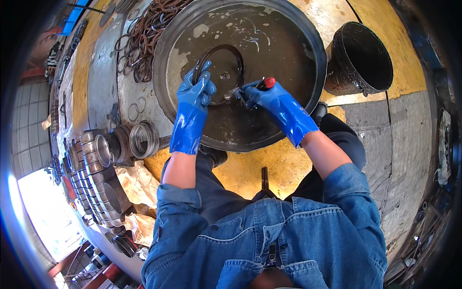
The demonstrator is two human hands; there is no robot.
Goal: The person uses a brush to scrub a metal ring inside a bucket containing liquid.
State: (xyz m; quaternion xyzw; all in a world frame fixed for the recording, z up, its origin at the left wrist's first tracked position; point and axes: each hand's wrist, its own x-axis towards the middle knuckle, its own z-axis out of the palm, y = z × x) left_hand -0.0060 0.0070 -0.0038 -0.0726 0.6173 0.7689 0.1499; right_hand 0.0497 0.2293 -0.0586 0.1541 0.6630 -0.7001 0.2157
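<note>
Stained floor (409, 130), left fingers (207, 78) clasping ring (225, 46) arching forward, right fingers (251, 94) gripping tool (269, 83)

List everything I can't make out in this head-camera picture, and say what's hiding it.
All in the head view:
1. Part of the dark ring: covered by the gloved left hand.
2. Most of the red-ended tool's handle: covered by the gloved right hand; its tip is too small to identify.
3. The bottom of the round basin: hidden by murky liquid.
4. The bottom of the bucket: lost in shadow.
5. The ring pile's far end: cut off by the top edge.
</note>
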